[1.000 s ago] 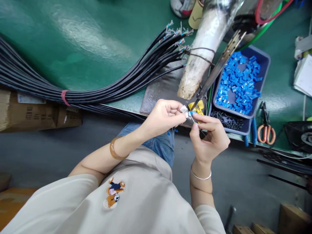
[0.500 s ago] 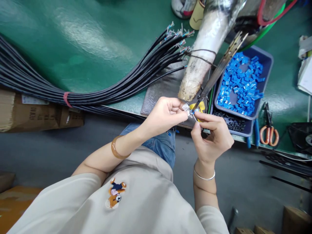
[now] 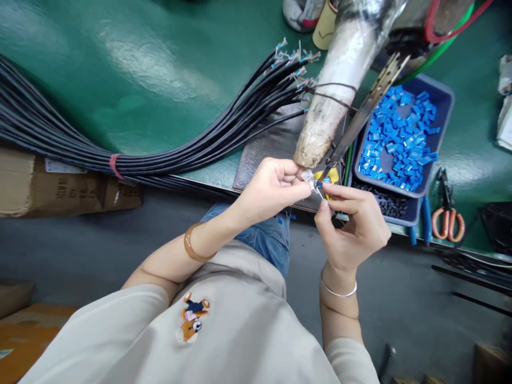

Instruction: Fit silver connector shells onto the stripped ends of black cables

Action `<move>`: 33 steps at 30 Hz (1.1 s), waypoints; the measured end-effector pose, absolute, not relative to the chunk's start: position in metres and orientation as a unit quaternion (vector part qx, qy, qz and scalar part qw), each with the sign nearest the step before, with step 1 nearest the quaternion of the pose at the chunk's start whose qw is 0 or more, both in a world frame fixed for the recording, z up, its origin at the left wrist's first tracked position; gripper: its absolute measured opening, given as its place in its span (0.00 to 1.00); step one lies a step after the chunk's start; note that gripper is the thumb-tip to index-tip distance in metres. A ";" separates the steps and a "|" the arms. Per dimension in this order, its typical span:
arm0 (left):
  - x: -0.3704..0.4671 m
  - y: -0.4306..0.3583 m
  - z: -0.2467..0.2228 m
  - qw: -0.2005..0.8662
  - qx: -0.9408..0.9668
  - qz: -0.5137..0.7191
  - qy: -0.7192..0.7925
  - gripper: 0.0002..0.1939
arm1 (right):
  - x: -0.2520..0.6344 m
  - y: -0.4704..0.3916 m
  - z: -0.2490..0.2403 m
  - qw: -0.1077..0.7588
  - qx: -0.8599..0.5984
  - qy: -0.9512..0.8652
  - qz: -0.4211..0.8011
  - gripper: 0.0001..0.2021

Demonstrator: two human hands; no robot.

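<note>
One blue piece [image 3: 325, 182] by right hand [image 3: 352, 224]

Glossy green tabletop [image 3: 168, 112] with pale glare [image 3: 138, 61], grey floor [image 3: 120, 234] below, cardboard boxes [image 3: 72, 193] at left

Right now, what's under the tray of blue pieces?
A second tray, its near end sticking out, with small black parts in it. The upper tray covers the rest, so whatever lies further back can't be seen.
</note>
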State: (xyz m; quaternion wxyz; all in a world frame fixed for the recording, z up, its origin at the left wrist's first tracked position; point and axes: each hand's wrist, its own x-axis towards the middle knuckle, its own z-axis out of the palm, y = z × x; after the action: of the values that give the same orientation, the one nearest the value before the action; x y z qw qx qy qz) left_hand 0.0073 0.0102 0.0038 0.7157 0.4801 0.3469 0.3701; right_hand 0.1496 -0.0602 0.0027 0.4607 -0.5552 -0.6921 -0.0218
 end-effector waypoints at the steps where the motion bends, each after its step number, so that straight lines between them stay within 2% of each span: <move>1: 0.007 0.010 0.004 0.716 0.479 0.369 0.348 0.06 | 0.150 -0.060 0.003 0.459 -0.555 -0.693 -0.022 0.08; 10: 0.005 0.010 -0.002 0.720 0.489 0.333 0.362 0.04 | 0.149 -0.062 -0.001 0.462 -0.550 -0.695 -0.007 0.09; 33: 0.006 0.007 0.002 0.716 0.496 0.351 0.343 0.04 | 0.146 -0.061 0.003 0.469 -0.561 -0.682 -0.033 0.09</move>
State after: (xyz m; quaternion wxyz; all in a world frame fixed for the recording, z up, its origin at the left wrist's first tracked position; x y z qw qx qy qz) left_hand 0.0059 0.0075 0.0022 0.7157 0.4964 0.3433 0.3514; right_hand 0.1463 -0.0611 0.0032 0.4687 -0.5605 -0.6820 -0.0329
